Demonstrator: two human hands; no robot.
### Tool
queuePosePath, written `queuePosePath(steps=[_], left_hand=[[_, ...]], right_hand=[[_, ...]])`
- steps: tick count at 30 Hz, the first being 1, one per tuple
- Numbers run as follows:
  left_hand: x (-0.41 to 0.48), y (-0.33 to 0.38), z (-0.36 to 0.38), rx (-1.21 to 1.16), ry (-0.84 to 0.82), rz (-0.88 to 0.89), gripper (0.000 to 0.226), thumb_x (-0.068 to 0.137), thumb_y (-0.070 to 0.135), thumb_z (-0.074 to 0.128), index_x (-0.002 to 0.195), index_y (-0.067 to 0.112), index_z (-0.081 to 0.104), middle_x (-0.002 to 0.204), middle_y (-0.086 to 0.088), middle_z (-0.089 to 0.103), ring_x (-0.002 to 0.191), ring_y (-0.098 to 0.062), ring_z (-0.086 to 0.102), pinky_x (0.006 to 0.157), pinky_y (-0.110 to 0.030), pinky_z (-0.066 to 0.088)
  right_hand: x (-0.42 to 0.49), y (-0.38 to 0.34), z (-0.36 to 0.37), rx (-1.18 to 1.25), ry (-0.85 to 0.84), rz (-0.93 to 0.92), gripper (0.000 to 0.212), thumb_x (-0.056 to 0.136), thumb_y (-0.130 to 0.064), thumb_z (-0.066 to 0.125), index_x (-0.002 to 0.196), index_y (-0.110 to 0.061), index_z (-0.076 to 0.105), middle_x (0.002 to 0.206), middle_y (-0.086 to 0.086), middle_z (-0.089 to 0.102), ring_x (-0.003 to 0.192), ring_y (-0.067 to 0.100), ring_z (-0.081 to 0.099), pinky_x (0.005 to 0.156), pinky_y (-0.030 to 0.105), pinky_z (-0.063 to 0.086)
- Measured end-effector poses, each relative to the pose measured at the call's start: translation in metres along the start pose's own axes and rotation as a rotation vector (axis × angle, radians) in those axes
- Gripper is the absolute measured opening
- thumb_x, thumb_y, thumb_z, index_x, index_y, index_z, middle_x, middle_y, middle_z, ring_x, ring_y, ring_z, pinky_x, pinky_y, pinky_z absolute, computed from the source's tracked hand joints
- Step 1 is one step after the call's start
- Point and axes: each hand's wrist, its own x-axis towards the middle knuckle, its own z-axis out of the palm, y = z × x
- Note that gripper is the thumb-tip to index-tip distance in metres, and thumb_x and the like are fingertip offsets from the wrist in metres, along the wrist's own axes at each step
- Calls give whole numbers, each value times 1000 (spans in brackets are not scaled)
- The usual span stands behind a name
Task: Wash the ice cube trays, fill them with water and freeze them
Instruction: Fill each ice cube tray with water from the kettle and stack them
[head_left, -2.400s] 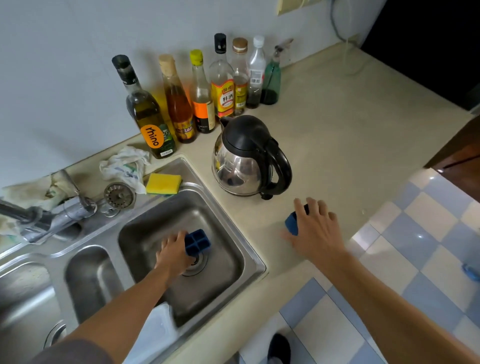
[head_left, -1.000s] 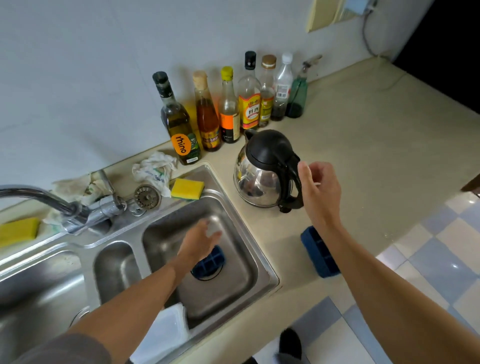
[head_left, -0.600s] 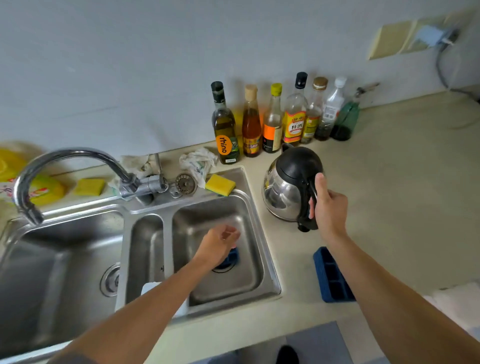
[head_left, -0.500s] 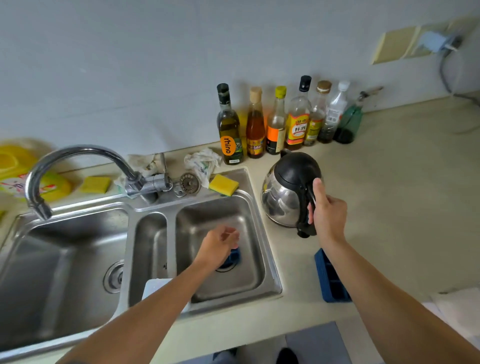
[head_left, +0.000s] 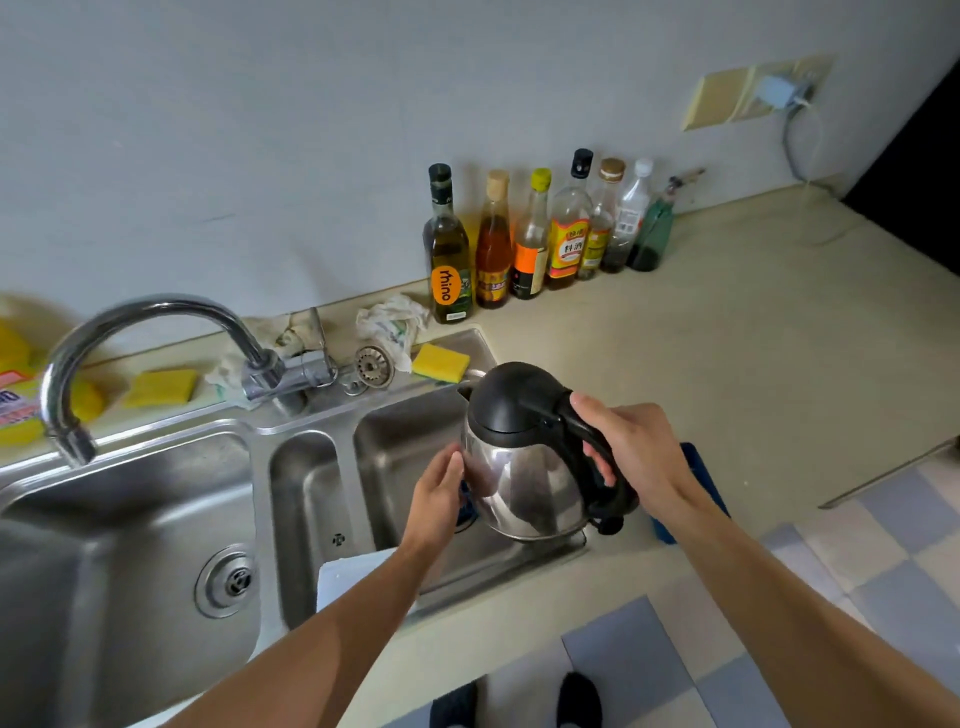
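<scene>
Grey wall backs a pale table and a steel double sink (head_left: 260, 431), its faucet (head_left: 156, 332) arched over the left basin. Over the right basin the left hand (head_left: 439, 493) lays straight fingers on the kettle (head_left: 524, 467); a blue ice cube tray (head_left: 467, 506) peeks out below. The right hand (head_left: 634, 452) wraps the handle. A second tray (head_left: 698, 467) lies on the table behind that wrist. Pouring likely wants a slow tilt, spout over the cells.

Kettle (head_left: 524, 467) over the right sink basin (head_left: 395, 447), my right hand (head_left: 639, 452) on its handle, my left hand (head_left: 436, 493) against its left side, ice cube tray (head_left: 696, 460) on the table (head_left: 727, 364) beyond my right wrist, bottles (head_left: 545, 234) in a row at the wall behind, faucet (head_left: 156, 332) far left.
</scene>
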Motion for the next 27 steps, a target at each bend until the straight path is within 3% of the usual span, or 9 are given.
queuePosePath(steps=[2,4,7,13,21,27], left_hand=[[-6,-6,-5,-78,-18,-66,30,109,28,41,104,20,70,91,-1,74,83,-14,69,75,-27,55],[-12,-11,-8,-137,-40,-132,36,107,33,41,92,12,66,85,-9,70,85,-21,65,72,-29,53],[-22,-20,-9,-232,-52,-238,40,105,39,45,85,15,70,87,-10,72,89,-20,69,78,-31,55],[-35,-34,-4,-337,-29,-320,36,104,41,50,102,13,73,98,-10,74,92,-20,71,72,-30,60],[-45,-40,0,-355,-23,-361,39,106,42,45,104,15,73,109,-9,76,107,-24,71,87,-37,56],[-48,-41,-1,-410,-9,-375,41,108,39,42,112,11,71,112,-10,76,113,-28,70,79,-34,57]], right_hand=[[-8,-5,4,-37,-16,34,55,91,-47,67,55,-6,63,46,8,55,41,20,47,43,27,41],[-14,-10,7,-72,-41,54,53,90,-46,68,55,-6,64,46,7,55,40,20,46,43,26,40],[-19,-16,12,-134,-86,56,54,88,-48,68,47,-13,61,43,3,53,37,18,44,42,24,39],[-15,-26,14,-235,-121,105,55,85,-55,68,54,-9,63,44,5,51,37,18,43,41,24,38],[-11,-31,17,-323,-174,110,56,87,-57,66,60,-7,63,46,5,50,40,19,43,43,26,40],[-7,-34,23,-383,-212,111,58,84,-62,64,61,-9,62,46,4,50,41,19,44,46,28,42]])
